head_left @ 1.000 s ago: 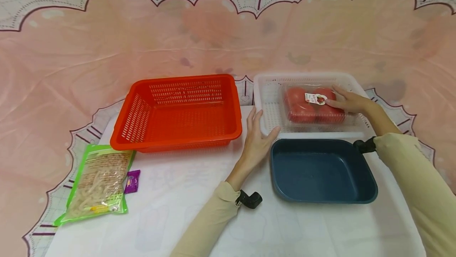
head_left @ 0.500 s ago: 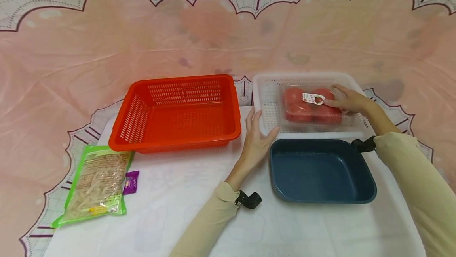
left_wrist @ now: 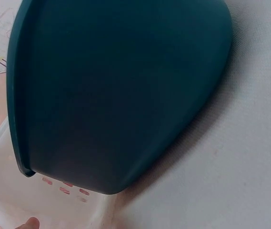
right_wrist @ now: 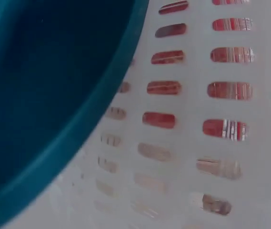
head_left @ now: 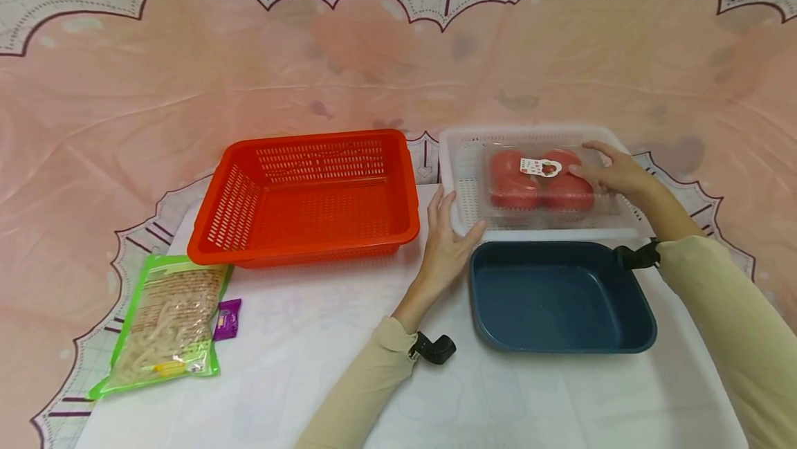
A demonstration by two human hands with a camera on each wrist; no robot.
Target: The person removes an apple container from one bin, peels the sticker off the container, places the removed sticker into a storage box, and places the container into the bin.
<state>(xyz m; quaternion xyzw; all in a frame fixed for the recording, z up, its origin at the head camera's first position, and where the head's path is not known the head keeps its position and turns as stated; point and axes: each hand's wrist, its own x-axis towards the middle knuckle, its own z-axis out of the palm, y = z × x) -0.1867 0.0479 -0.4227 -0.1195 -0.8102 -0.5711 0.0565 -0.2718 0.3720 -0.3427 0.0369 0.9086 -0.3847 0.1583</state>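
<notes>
A clear plastic pack of tomatoes (head_left: 540, 180) with a white label lies in the white basket (head_left: 470, 229) at the right in the head view. My right hand (head_left: 623, 176) lies over the pack's right end, thumb and forefinger spread apart. Its other fingers are hidden. The left hand (head_left: 443, 248) rests at the basket's near left corner, fingers straight along the left side and thumb towards the front rim. In the left wrist view only fingertips (left_wrist: 30, 223) show at the lower left. Tomato red shows through the basket's slots (right_wrist: 159, 119) in the right wrist view.
A dark blue tub (head_left: 560, 297) stands directly in front of the white basket, under the right wrist. To the left is a red-orange basket (head_left: 299, 255). A green-edged food bag (head_left: 165, 324) and a small purple packet (head_left: 227, 319) lie on the white tabletop (head_left: 299, 380).
The pack of tomatoes has shifted slightly left in the basket, its label moving away from the right thumb. The right hand has moved slightly up and right against the pack. The left hand stays put.
</notes>
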